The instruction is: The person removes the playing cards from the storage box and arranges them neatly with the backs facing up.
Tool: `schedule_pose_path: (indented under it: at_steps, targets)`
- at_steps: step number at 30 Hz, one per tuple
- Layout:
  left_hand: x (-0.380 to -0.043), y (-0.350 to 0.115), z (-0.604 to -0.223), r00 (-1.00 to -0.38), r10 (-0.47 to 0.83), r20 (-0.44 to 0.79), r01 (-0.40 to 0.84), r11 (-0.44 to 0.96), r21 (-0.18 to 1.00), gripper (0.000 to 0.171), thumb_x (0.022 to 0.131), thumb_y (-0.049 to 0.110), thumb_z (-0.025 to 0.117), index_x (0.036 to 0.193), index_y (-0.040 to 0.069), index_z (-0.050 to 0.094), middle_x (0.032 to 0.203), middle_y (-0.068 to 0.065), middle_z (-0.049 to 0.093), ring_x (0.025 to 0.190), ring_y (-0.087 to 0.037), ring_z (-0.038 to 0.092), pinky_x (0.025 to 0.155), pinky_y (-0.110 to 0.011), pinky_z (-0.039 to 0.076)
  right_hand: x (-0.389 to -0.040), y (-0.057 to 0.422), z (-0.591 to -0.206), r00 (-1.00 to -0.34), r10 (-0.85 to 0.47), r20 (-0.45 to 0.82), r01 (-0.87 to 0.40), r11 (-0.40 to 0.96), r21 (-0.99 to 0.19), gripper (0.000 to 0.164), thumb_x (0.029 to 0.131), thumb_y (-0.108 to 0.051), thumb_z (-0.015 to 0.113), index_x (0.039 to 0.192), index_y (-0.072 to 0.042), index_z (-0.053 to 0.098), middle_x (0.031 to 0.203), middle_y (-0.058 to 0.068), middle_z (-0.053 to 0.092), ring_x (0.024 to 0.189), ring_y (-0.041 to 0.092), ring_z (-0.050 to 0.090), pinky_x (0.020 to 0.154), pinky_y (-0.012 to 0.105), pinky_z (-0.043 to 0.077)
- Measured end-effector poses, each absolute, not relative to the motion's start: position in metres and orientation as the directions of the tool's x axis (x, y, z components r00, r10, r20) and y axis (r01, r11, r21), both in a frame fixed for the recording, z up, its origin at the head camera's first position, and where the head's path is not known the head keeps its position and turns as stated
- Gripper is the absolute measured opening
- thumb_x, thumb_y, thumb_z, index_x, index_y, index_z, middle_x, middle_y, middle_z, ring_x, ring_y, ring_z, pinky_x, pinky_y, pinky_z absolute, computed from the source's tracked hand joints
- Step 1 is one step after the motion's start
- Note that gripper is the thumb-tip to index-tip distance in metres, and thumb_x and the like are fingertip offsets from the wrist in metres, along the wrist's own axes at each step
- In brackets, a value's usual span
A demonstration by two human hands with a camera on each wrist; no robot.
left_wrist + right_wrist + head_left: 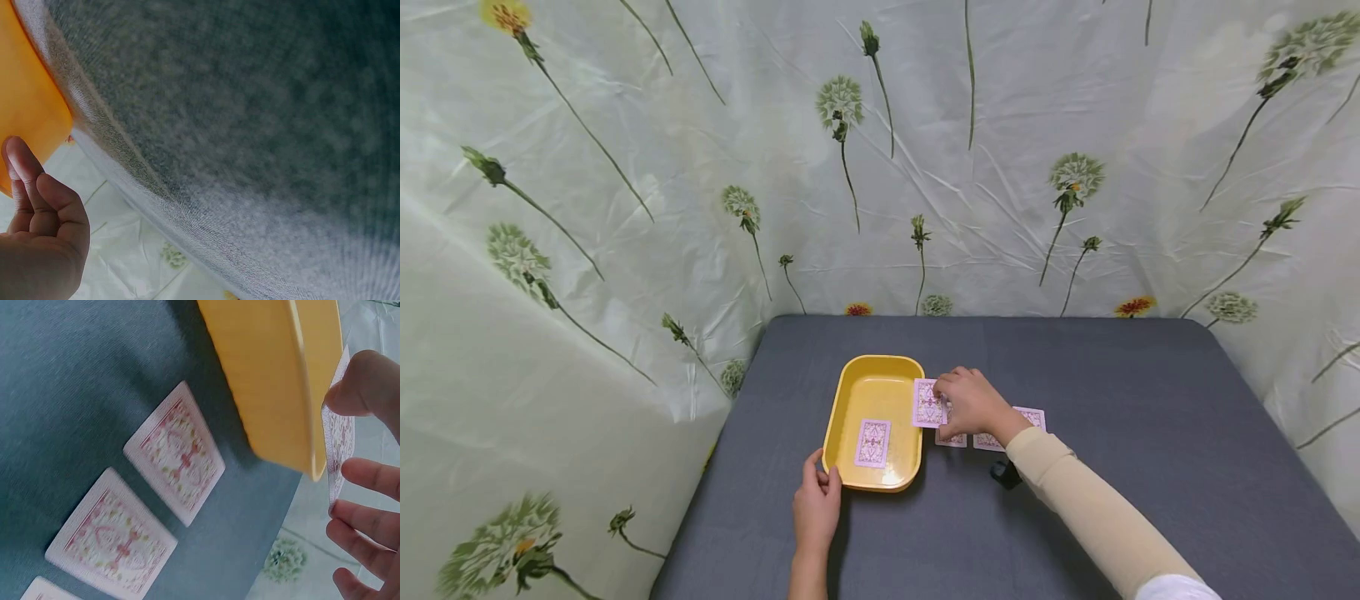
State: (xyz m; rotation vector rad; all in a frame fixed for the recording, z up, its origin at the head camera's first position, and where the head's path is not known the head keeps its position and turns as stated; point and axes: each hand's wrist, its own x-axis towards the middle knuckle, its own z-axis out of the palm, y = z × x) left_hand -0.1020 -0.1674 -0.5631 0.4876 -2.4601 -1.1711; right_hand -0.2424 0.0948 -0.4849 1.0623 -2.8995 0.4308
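My right hand (973, 404) pinches a playing card (927, 403) by its edges, thumb on one side and fingers on another. The card is held up over the right rim of a yellow tray (831, 417), its pink patterned back showing. Another card (872, 442) lies back up inside the tray. My left hand (817, 504) rests at the tray's near left corner, fingertips against the outside. In the left wrist view those fingers (24, 159) look fairly straight, with the thumb bent beside them.
To the right of the tray, a card (178, 453) and a second card (115, 537) lie back up on the dark grey table (1120, 467), with another card (1032, 416) farther right. A small black object (1004, 474) shows by the right wrist. Floral cloth (962, 192) hangs behind.
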Motion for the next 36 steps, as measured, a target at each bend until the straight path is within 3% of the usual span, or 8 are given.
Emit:
schedule_pose_path:
  at_steps: [13,22,36]
  targets:
    - [-0.102,-0.166,-0.564,-0.867,-0.465,0.179,-0.153,0.590,0.793,0.038,0.092,0.008,0.062,0.128,0.000,0.055,0.068,0.001,0.051,0.056,-0.012,0.046,0.054,-0.030,0.038,-0.243,0.140,-0.493,-0.822,-0.563,0.083,-0.562,0.780,-0.275,0.044,0.065,-0.033,0.083,0.101,-0.014,0.066,0.099,0.000,0.062,0.102,0.029,0.053,0.087,0.053,0.040]
    - [-0.102,-0.165,-0.563,-0.869,-0.462,0.179,-0.152,0.591,0.792,0.038,0.092,0.009,0.062,0.128,-0.001,0.054,0.068,0.001,0.051,0.057,-0.013,0.047,0.055,-0.031,0.038,-0.238,0.178,-0.501,-0.860,-0.505,0.073,-0.504,0.818,-0.277,0.046,0.065,-0.033,0.083,0.102,-0.012,0.067,0.105,0.005,0.065,0.101,0.031,0.053,0.082,0.051,0.039]
    - [-0.102,-0.165,-0.563,-0.868,-0.460,0.188,-0.150,0.603,0.784,0.037,0.092,0.009,0.061,0.128,-0.001,0.054,0.069,0.000,0.052,0.058,-0.013,0.048,0.055,-0.033,0.038,-0.231,0.242,-0.518,-0.907,-0.421,-0.006,-0.404,0.874,-0.271,0.052,0.063,-0.036,0.083,0.103,-0.007,0.067,0.111,0.015,0.065,0.107,0.038,0.053,0.088,0.057,0.038]
